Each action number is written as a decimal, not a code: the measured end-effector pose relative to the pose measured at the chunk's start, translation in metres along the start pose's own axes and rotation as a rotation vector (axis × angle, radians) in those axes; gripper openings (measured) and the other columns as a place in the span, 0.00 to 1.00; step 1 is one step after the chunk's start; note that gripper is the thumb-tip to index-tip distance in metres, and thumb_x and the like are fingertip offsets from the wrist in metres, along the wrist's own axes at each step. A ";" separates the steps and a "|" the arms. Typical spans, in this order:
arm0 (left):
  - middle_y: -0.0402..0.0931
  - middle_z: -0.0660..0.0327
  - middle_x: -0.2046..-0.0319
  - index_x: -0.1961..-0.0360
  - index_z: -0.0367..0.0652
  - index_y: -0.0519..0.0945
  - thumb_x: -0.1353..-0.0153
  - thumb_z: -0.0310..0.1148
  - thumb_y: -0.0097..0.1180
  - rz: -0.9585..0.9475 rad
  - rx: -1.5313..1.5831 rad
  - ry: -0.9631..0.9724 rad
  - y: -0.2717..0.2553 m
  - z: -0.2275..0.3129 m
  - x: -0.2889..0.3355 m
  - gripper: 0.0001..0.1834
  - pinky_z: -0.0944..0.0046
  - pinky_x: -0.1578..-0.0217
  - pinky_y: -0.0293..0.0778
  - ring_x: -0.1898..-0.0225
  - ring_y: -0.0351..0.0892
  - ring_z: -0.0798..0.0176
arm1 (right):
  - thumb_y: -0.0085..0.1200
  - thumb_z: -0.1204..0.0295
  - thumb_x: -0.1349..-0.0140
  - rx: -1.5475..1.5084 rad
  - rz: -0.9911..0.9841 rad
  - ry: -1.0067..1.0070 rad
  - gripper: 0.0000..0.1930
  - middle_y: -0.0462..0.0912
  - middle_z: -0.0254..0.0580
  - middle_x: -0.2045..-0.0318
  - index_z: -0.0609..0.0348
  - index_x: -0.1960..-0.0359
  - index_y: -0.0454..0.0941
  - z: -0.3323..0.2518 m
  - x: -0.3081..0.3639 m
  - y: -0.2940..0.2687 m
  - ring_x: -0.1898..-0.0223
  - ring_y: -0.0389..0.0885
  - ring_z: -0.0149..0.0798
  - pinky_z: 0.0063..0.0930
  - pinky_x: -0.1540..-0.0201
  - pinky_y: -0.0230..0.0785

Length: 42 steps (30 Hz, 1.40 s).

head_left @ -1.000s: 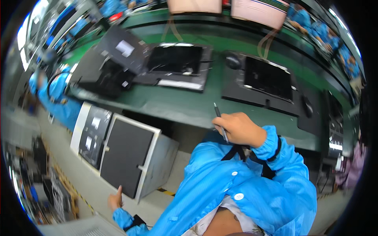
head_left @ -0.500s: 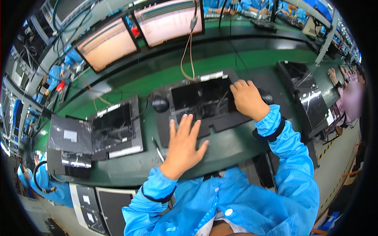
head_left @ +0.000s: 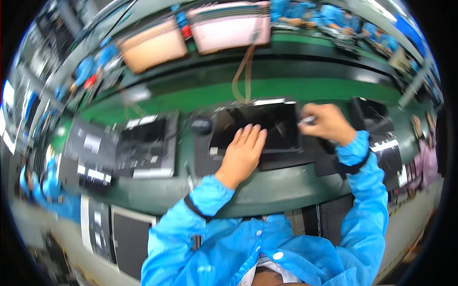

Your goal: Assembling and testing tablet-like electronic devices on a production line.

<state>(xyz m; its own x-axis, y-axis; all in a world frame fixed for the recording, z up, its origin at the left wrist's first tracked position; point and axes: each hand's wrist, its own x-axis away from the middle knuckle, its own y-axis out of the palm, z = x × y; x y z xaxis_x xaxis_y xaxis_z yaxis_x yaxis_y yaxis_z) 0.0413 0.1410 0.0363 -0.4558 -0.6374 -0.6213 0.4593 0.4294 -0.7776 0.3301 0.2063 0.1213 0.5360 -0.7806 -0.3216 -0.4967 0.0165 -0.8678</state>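
On green surface [head_left: 267, 188], dark screen [head_left: 279, 131] lies flat on black pad [head_left: 204, 163], probably for cushioning; left hand [head_left: 242, 155] spread open on screen, likely steadying it; right hand [head_left: 329, 124] pinches small pale item [head_left: 308, 119], blurred, near right edge.

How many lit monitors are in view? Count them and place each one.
2: the orange-tinted monitor, upper left; the pinkish monitor, top centre. More may be hidden in the blurred background.
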 end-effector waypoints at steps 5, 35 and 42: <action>0.86 0.50 0.64 0.56 0.34 0.82 0.42 0.23 0.68 0.494 0.297 -0.192 -0.093 0.013 0.042 0.13 0.59 0.54 0.82 0.59 0.88 0.50 | 0.63 0.63 0.38 0.213 0.279 -0.036 0.31 0.71 0.53 0.31 0.59 0.34 0.74 -0.008 0.039 -0.024 0.28 0.65 0.54 0.44 0.27 0.54; 0.77 0.62 0.77 0.64 0.37 0.83 0.36 0.31 0.66 0.178 0.033 -1.040 -0.160 -0.009 0.262 0.07 0.66 0.76 0.69 0.78 0.74 0.70 | 0.64 0.66 0.40 0.142 0.284 0.187 0.25 0.73 0.50 0.37 0.53 0.39 0.78 0.077 0.137 0.062 0.40 0.76 0.57 0.45 0.38 0.70; 0.75 0.61 0.82 0.66 0.40 0.85 0.42 0.27 0.71 -0.074 0.478 -0.486 -0.062 0.045 0.127 0.06 0.67 0.80 0.67 0.83 0.72 0.68 | 0.63 0.65 0.38 0.175 0.322 0.158 0.23 0.73 0.51 0.37 0.51 0.40 0.79 0.087 0.143 0.067 0.39 0.75 0.56 0.45 0.38 0.71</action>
<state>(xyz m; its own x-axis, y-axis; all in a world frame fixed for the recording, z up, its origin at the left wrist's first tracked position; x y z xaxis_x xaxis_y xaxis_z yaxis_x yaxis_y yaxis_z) -0.0107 0.0048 0.0097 -0.1564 -0.9169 -0.3671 0.7773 0.1150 -0.6185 0.4326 0.1502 -0.0153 0.2538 -0.8043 -0.5373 -0.4912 0.3714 -0.7879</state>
